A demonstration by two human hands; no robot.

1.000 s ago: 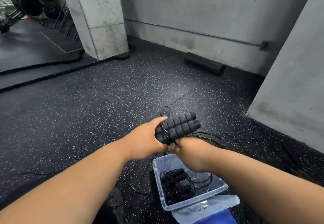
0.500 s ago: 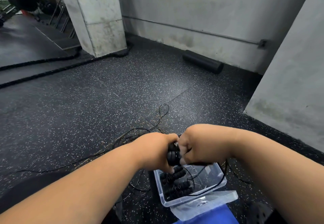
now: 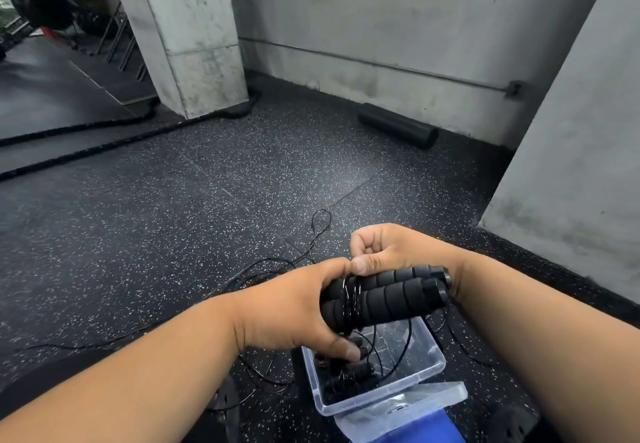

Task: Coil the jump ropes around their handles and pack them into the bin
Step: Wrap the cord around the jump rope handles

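The coiling step is judged to be in hand; two foam handles are held side by side above the bin, gripped at their near end by the left hand, whose fingers are curled round them; a few turns of thin black cord are already wound about the pair close to that hand. The right hand is held just behind the handles with its fingers curled tight, apparently pinching the cord, though the cord inside the fist cannot be made out. Much slack cord is seen trailing on the floor, so the winding is judged far from done; the next move calls for the cord to be carried over and round both handles under tension. Counted: two handles in hand; one clear bin, with at least one coiled rope lying inside, the exact number not being tellable; one clear lid just beside the bin.
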